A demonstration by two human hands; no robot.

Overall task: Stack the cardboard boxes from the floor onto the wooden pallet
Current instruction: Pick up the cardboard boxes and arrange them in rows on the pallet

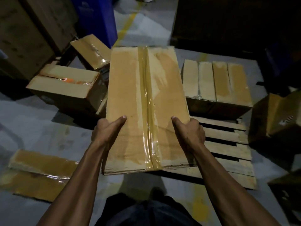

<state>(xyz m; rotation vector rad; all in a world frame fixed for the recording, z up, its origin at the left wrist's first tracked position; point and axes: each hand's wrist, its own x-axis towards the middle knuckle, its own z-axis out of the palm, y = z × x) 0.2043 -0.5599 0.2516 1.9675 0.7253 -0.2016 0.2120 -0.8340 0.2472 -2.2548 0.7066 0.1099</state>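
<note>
Grey concrete floor (40, 128) fills the dim view, crossed by a yellow line (128, 24) running off to the far side; a blue bin (97, 18) stands far left beside tall stacked cartons (24, 38); I see the wooden pallet (228, 144) lying flat to the right, its slats bare on the near half; a row of boxes (216, 85) sits on its far part; in front of me both hands hold a large taped box (146, 108), its top face up and its near right corner over the pallet's near left edge; my left hand (105, 129) grips the box's left side, thumb laid flat on top, fingers hidden round the edge; my right hand (190, 129) grips the right side the same way; on the floor to the left lie a sealed box (68, 88), a tilted box (91, 49) farther off, and a flat box (40, 170) near left; another box (280, 115) sits at the right edge.
</note>
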